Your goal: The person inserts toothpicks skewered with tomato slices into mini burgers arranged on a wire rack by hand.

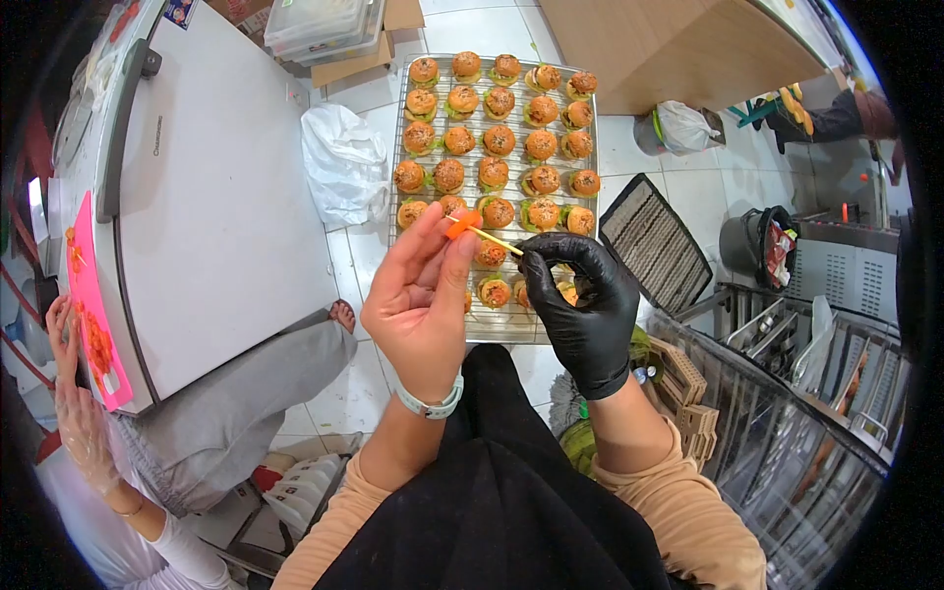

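Landmark: large silver wire-racked tray (511, 330), on the white tiled floor in front of the wearer. On it, rows of small round golden-brown seeded burgers (493, 174), green leaf showing at many edges.

Left hand (423, 305): bare, pale watch at wrist, raised over the tray's near part. Thumb and fingertips nearly closed, pinching a small bright orange piece (462, 225); other fingers loosely curled.

Right hand (590, 305): black glove, also over the tray's near part. Thumb and forefinger closed on one end of a thin yellow-green stick (500, 241). Stick slants between the hands; its other end meets the orange piece, a pale tip visible beyond it. Both items held above the burgers.

Left of the tray: crumpled white plastic bag (344, 162), then a white appliance (216, 197). On the appliance's far side from the tray, a bright pink board (116, 379) bearing orange-red pieces (96, 339); another person's clear-gloved hand (84, 433) near it.

Right of the tray: grey striped mat (657, 241); farther off, black bucket (742, 246).
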Motion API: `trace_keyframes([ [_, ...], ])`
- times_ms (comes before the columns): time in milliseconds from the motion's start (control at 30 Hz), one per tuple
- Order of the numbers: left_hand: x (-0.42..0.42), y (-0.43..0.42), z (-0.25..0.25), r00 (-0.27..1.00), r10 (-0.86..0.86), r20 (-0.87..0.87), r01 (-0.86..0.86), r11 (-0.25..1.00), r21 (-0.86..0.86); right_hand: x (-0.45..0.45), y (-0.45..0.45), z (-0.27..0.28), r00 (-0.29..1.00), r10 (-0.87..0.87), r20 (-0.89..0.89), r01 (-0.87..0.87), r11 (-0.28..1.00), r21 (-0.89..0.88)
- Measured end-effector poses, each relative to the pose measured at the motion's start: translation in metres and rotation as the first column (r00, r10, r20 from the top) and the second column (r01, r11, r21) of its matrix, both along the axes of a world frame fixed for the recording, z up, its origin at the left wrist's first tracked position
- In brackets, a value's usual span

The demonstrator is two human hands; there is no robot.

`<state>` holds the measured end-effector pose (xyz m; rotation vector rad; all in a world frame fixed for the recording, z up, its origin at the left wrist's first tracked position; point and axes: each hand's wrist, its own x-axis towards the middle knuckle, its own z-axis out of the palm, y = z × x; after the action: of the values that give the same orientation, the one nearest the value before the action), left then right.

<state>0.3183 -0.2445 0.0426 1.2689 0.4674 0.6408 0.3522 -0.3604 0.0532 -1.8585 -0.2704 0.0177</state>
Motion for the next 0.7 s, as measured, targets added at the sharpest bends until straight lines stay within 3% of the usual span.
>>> trace_keyframes([
  [33, 0.000, 0.000, 0.000, 1.000, -0.015, 0.001, 0.015, 1.000, -0.016, -0.001, -0.001, 0.000, 0.999, -0.008, -0.054, 0.010, 0.999, 0.035],
  [133, -0.001, 0.002, -0.002, 0.998, -0.062, 0.008, 0.062, 0.994, -0.095, 0.000, -0.003, 0.002, 0.998, -0.018, 0.065, 0.021, 0.999, -0.045],
  [333, 0.000, -0.001, 0.000, 0.995, -0.103, 0.011, 0.101, 0.943, -0.318, 0.001, -0.007, -0.001, 0.998, -0.017, 0.065, 0.018, 1.000, -0.020],
  [500, -0.001, 0.001, -0.005, 0.972, -0.234, 0.005, 0.198, 0.812, -0.549, -0.004, -0.007, -0.016, 0.979, -0.029, -0.202, 0.068, 0.979, 0.190],
  [600, 0.000, -0.002, -0.005, 0.970, -0.241, 0.037, 0.223, 0.812, -0.539, -0.005, -0.009, -0.020, 0.962, 0.013, -0.274, 0.058, 0.967, 0.250],
  [700, -0.002, -0.007, -0.008, 0.974, -0.226, 0.031, 0.223, 0.915, -0.335, -0.004, -0.014, -0.024, 0.965, 0.075, -0.252, -0.011, 0.969, 0.246],
])
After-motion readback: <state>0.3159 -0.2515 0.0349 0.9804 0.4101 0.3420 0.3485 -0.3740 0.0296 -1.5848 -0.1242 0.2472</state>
